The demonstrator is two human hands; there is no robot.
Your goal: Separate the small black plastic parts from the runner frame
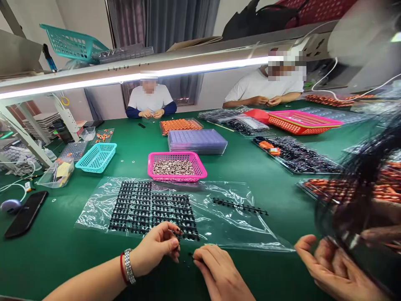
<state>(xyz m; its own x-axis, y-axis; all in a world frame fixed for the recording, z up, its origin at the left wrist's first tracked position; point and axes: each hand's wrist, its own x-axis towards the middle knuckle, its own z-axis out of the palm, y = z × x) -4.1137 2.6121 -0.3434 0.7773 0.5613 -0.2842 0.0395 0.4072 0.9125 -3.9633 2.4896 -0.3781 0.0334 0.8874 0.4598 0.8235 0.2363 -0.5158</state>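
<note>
The left hand (158,246) has its fingers curled shut, thumb and fingertips (176,242) pinching a small black part (178,247) at the near edge of the black component grid (153,211). That grid lies on a clear plastic bag (219,217) just beyond the fingers. The right hand (219,269) rests knuckles-up just beside the left, fingers folded under; whether they grip anything I cannot tell. A tiny black piece (190,254) sits on the green table (46,251) between the 2 hands. Farther beyond the fingertips stands a pink basket (176,166) of small metal rings. A co-worker's hands (328,267) lie right of the right hand.
</note>
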